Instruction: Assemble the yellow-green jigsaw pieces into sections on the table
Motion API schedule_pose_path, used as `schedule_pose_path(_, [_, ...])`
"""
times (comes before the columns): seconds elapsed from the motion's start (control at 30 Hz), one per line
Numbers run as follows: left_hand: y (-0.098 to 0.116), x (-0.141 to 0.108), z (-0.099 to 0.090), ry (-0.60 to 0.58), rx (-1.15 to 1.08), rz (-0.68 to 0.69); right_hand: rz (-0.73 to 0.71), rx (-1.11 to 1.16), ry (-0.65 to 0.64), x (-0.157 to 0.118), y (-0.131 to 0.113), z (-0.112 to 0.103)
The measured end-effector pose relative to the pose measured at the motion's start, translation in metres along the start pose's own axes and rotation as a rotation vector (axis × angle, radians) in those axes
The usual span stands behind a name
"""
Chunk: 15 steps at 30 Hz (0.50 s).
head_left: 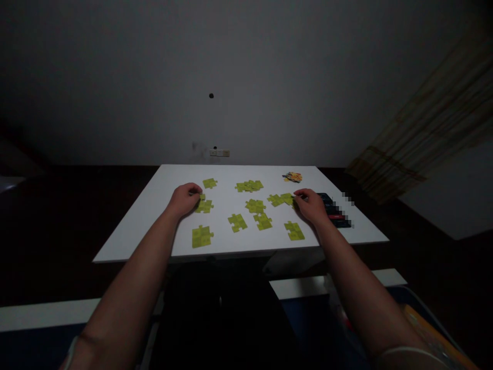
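Note:
My left hand [186, 198] is at the left of the white table, fingers curled, thumb and fingertips closed on the edge of a small yellow-green puzzle piece [202, 197]. Just below it lies another puzzle piece [204, 206]. On the right, my right hand [310, 204] has its fingers bent and pinched at the edge of a yellow-green puzzle piece [287, 198], which overlaps its neighbour [275, 200]. The palm partly hides the pieces beneath it. Between my hands lie an overlapping pile [249, 186] and a smaller cluster [255, 206].
Loose puzzle pieces lie near the front edge, among them one at left [202, 236] and one at right [295, 230]. A small multicoloured heap [293, 177] is at the back right. Beside my right wrist is a dark flat object [339, 222], partly blurred out. The table [146, 231] faces a wall.

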<state>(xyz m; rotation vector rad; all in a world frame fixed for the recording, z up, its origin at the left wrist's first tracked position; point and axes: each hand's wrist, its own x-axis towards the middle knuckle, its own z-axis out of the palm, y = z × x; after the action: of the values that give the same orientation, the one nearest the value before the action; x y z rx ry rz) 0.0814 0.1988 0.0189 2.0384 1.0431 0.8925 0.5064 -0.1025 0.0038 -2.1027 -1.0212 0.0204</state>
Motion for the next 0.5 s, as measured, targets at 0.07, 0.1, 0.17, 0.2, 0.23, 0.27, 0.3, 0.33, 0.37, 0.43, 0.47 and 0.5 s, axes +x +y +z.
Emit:
schedule_pose_path(0.07, [-0.001, 0.0, 0.0, -0.011, 0.0, 0.019, -0.016, -0.036, 0.011, 0.008, -0.002, 0.0])
schedule_pose_path(0.1, [-0.002, 0.0, 0.001, -0.017, 0.004, 0.026, -0.023, -0.057, 0.01, 0.014, -0.003, 0.0])
schedule_pose_path(0.17, [-0.003, 0.0, 0.001, -0.026, 0.016, 0.03, -0.032, -0.119, -0.015, 0.032, -0.006, 0.003])
schedule_pose_path(0.2, [-0.003, 0.0, 0.002, -0.03, 0.022, 0.031, -0.035, -0.15, -0.033, 0.044, -0.008, 0.006])
schedule_pose_path(0.23, [-0.003, 0.0, 0.002, -0.032, 0.026, 0.029, -0.038, -0.182, -0.05, 0.056, -0.01, 0.01])
schedule_pose_path(0.27, [-0.003, -0.001, 0.002, -0.033, 0.026, 0.027, -0.035, -0.207, -0.059, 0.069, -0.012, 0.015])
schedule_pose_path(0.3, [-0.003, -0.001, 0.002, -0.034, 0.023, 0.023, -0.023, -0.223, -0.059, 0.082, -0.014, 0.02])
schedule_pose_path(0.33, [-0.003, -0.002, 0.002, -0.031, 0.017, 0.019, 0.0, -0.227, -0.049, 0.094, -0.015, 0.026])
schedule_pose_path(0.37, [-0.003, -0.002, 0.002, -0.025, 0.009, 0.015, 0.028, -0.223, -0.035, 0.105, -0.014, 0.032])
schedule_pose_path(0.43, [-0.004, -0.003, 0.001, -0.009, -0.002, 0.007, 0.076, -0.219, -0.024, 0.124, -0.01, 0.044])
schedule_pose_path(0.47, [-0.005, -0.004, 0.001, 0.003, -0.001, 0.004, 0.078, -0.22, -0.029, 0.131, -0.006, 0.049])
schedule_pose_path(0.5, [-0.006, -0.004, 0.001, 0.017, 0.004, 0.001, 0.062, -0.227, -0.041, 0.137, -0.002, 0.053])
